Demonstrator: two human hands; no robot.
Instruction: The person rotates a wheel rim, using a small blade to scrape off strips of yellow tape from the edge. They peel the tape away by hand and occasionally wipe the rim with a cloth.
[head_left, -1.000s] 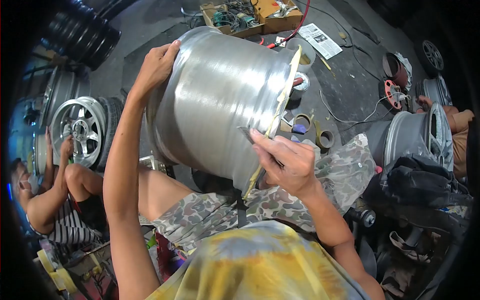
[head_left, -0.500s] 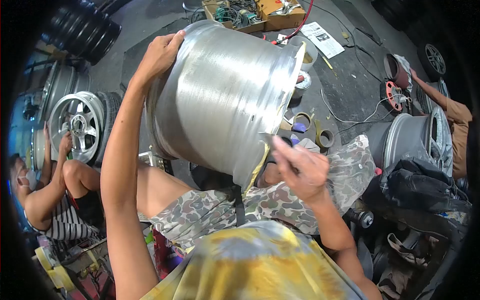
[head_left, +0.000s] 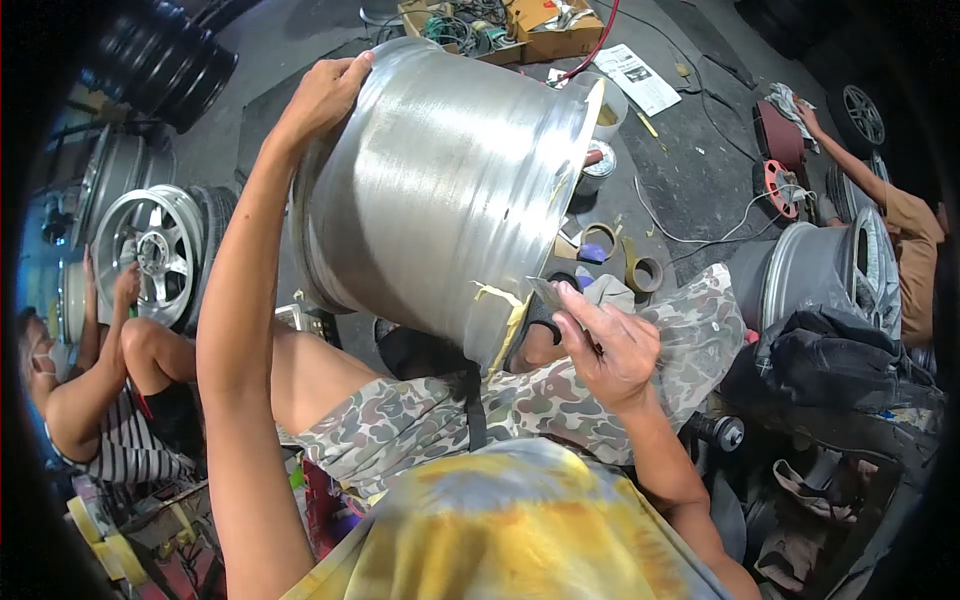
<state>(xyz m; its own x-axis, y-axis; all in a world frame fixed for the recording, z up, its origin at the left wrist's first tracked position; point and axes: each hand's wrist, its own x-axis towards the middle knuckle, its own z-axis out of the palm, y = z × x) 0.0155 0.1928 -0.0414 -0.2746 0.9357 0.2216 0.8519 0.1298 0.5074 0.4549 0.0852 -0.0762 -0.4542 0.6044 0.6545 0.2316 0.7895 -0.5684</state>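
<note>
A large bare-metal wheel rim (head_left: 430, 180) lies on its side across my lap, its barrel facing up. My left hand (head_left: 328, 92) grips the rim's left edge near the top, fingers curled over the lip. My right hand (head_left: 612, 345) pinches a small flat scraper blade (head_left: 546, 292) just off the rim's right edge. A yellowish strip of masking tape (head_left: 514, 322) hangs partly loose at the lower right edge, left of the blade. More pale tape clings along the upper right edge.
Tape rolls (head_left: 645, 272), a tin can (head_left: 598, 160) and a newspaper sheet (head_left: 638, 80) lie on the floor. Cardboard boxes (head_left: 545, 45) stand at the back. One co-worker handles a spoked wheel (head_left: 158, 250) at left; another person's hand (head_left: 806, 116) holds a cloth at right.
My right hand has drawn slightly away from the rim with the blade. A piece of tape at the lower right edge now hangs peeled back. My left hand stays in place.
</note>
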